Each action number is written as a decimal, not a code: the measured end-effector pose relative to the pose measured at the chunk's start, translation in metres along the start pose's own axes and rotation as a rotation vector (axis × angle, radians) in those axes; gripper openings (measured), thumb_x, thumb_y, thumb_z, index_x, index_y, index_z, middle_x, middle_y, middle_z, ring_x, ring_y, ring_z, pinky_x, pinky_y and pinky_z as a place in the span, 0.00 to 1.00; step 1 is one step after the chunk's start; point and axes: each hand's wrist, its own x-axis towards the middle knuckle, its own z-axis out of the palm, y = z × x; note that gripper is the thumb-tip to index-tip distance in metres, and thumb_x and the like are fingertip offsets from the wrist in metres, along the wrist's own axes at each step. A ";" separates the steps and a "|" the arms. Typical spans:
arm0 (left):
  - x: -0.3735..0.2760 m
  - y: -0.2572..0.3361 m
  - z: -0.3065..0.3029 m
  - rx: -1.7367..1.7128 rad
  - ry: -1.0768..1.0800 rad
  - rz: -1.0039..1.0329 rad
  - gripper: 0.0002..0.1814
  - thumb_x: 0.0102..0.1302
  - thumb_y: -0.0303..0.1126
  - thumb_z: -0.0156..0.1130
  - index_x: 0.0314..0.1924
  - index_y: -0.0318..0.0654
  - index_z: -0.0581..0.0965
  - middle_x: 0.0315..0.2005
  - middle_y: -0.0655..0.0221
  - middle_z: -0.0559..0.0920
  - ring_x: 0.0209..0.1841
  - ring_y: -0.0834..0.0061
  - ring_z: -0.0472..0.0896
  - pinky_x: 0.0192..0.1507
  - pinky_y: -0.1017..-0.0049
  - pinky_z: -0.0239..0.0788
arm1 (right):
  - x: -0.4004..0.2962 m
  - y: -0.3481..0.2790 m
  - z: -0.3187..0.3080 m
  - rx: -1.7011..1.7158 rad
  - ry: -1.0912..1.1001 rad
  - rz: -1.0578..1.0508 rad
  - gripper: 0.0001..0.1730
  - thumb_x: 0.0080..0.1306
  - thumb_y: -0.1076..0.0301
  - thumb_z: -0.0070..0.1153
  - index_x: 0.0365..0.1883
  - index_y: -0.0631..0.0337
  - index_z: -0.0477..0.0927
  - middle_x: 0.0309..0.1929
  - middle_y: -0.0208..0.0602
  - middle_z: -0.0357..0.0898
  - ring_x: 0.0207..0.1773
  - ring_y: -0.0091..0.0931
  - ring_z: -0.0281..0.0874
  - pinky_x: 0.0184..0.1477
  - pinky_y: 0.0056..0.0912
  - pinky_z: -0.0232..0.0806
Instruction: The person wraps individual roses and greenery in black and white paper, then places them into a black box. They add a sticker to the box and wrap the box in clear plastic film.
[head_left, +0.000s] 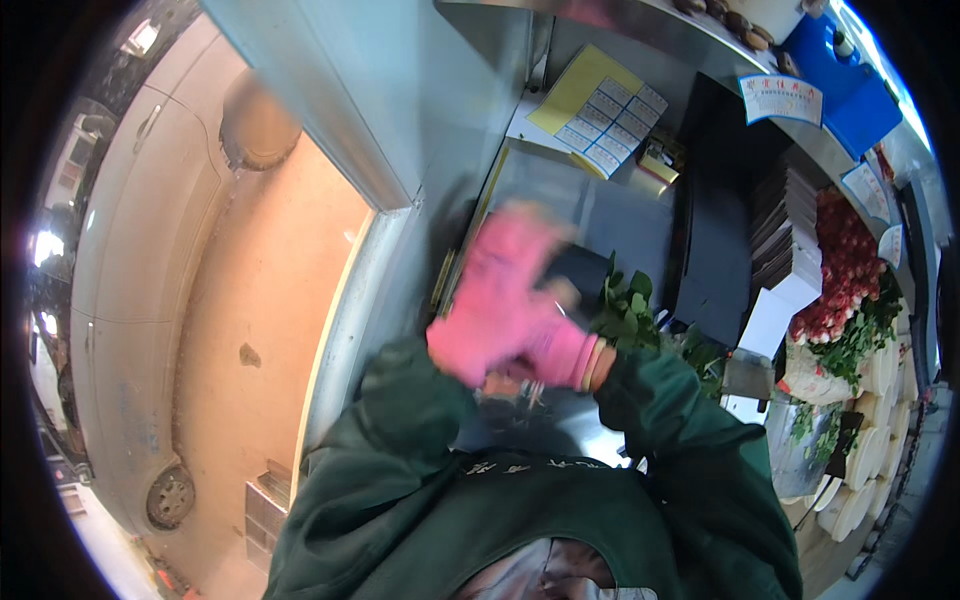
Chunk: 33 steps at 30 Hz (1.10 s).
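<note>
My left hand (499, 292) wears a pink glove and is blurred; it lies over the front of a dark work surface (615, 214). My right hand (559, 345), gloved in the same pink, crosses close against it, with a bare fingertip showing. Overlap and blur hide what either hand holds. A dark flat piece (577, 274) shows just beyond the hands. Green leaves (630, 311) stick out beside my right wrist.
Printed sheets (611, 124) lie at the back of the surface. On the right are stacked folded cards (795, 255), red flowers or berries (847, 262) and white tubs (855, 510). A metal door frame (360, 150) stands left, with a parked car (139, 285) outside.
</note>
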 end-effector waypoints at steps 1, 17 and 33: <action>-0.017 0.020 -0.004 -0.245 -0.107 0.094 0.28 0.59 0.34 0.69 0.61 0.40 0.77 0.61 0.56 0.76 0.65 0.53 0.72 0.67 0.62 0.61 | 0.013 0.009 -0.012 -0.322 0.135 -0.032 0.32 0.62 0.49 0.60 0.60 0.57 0.74 0.68 0.46 0.69 0.71 0.44 0.63 0.74 0.49 0.52; -0.118 -0.183 0.088 -0.849 0.083 -1.352 0.36 0.74 0.62 0.43 0.67 0.40 0.69 0.60 0.56 0.77 0.59 0.59 0.76 0.63 0.55 0.67 | 0.047 0.121 -0.116 -0.307 -0.187 0.337 0.40 0.56 0.30 0.61 0.48 0.60 0.80 0.40 0.56 0.82 0.47 0.52 0.79 0.50 0.51 0.71; 0.091 -0.129 0.022 -0.491 -0.163 -0.660 0.10 0.66 0.31 0.63 0.45 0.34 0.83 0.45 0.68 0.86 0.48 0.73 0.83 0.49 0.73 0.74 | 0.032 0.088 -0.126 -0.497 0.450 -0.003 0.48 0.52 0.37 0.68 0.64 0.57 0.72 0.69 0.51 0.65 0.70 0.47 0.64 0.71 0.52 0.56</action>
